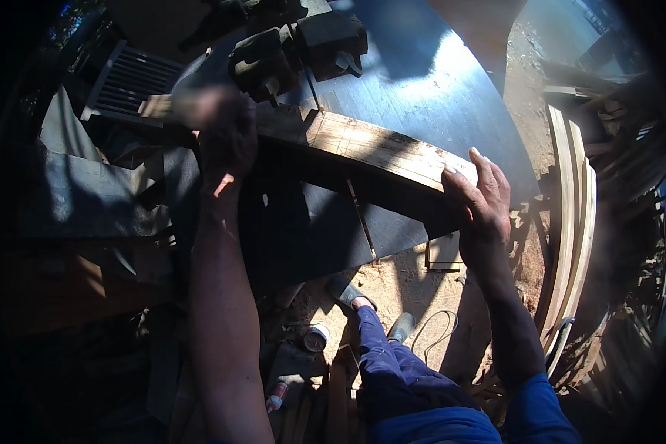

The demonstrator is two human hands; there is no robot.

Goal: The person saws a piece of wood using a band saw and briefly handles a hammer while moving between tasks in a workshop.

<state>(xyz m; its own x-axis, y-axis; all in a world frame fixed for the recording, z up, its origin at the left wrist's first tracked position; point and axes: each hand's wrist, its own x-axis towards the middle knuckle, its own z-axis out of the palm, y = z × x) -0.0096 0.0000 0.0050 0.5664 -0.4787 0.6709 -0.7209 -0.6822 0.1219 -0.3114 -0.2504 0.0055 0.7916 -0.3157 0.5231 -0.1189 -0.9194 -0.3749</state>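
Note:
A thick, slightly curved wooden beam lies across the dark metal saw table, its lit top marked with pencil lines. The thin blade of a band saw comes down between the dark guide blocks and meets the beam left of its middle. My right hand grips the beam's right end, thumb on the near side and fingers over the far side. On the beam's left part, left of the blade, my left hand is closed around it; its fingers are partly in shadow and blurred.
Long curved wooden strips stand at the right beside piled scrap wood. A narrow slot runs to the table's near edge. On the sandy floor lie a tin, a red-and-white bottle and a cord loop. A slatted chair is far left.

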